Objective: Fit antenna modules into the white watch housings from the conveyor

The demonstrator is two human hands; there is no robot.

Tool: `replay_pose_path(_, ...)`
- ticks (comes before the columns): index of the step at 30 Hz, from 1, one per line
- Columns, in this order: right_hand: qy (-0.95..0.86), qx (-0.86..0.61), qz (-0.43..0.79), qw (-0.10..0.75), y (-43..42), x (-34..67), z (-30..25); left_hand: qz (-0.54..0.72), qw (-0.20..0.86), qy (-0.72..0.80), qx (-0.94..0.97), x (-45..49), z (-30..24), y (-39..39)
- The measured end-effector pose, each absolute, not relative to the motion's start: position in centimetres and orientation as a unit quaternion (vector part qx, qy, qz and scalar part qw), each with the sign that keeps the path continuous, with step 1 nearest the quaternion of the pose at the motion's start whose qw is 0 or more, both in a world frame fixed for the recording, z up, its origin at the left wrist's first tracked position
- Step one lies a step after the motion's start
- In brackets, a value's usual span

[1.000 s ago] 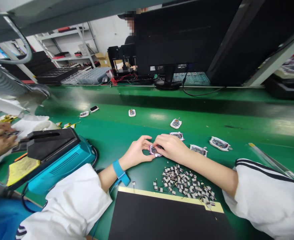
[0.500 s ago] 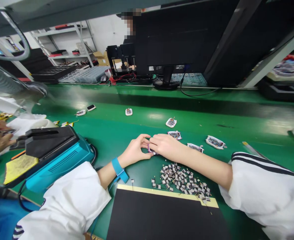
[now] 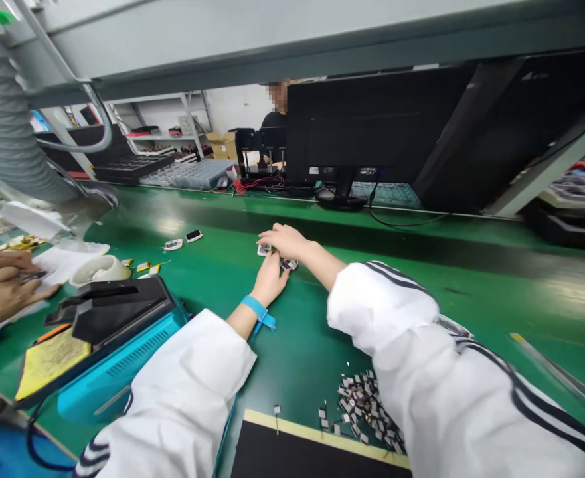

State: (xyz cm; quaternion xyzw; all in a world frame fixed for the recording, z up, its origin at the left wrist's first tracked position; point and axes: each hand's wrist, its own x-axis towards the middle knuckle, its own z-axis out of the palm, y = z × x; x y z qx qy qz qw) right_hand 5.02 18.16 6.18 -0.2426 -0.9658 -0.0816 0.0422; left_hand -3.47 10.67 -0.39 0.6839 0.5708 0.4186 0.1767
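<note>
The left hand and right hand meet low over the glossy green surface.
The left fingers, beyond a bright blue wrist strap, grasp a small dark circuit-board module, just beside a white-rimmed rectangular circuit module; the right fingers reach across that second piece (whether they grip it, I cannot tell at this size). Nearer the person, a loose pile of tiny grey-and-black parts, partly hidden by the white right sleeve, lies beside a flat black sheet with a pale yellow edge.
</note>
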Motion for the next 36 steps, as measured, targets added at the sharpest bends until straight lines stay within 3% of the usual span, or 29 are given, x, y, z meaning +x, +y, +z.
replay_pose_path(4,-0.968,-0.242,-0.064,0.000,19.5,2.6,4.6,0.412,0.157,0.594,0.673,-4.6,-1.2,8.4)
replay_pose_path(10,-0.943,-0.330,-0.040,0.007,19.8,5.6,5.1,0.408,0.174,0.561,0.699,-4.9,-0.4,6.2)
replay_pose_path(16,-0.936,-0.349,-0.019,0.037,13.0,12.3,7.6,0.276,0.310,0.343,0.842,-2.1,2.6,2.2)
replay_pose_path(22,-0.950,-0.297,0.092,0.009,3.6,17.8,4.4,0.097,0.379,0.157,0.907,-0.8,4.3,-2.5)
replay_pose_path(26,-0.925,-0.311,0.196,0.096,2.1,18.9,1.6,0.042,0.362,0.128,0.922,-1.0,4.2,-3.2)
replay_pose_path(31,-0.884,-0.338,0.260,0.189,2.3,18.9,0.7,0.063,0.321,0.147,0.933,-1.6,3.9,-3.0)
replay_pose_path(36,-0.884,-0.335,0.244,0.217,2.2,19.3,0.3,0.179,0.320,0.252,0.896,-1.7,3.9,-2.7)
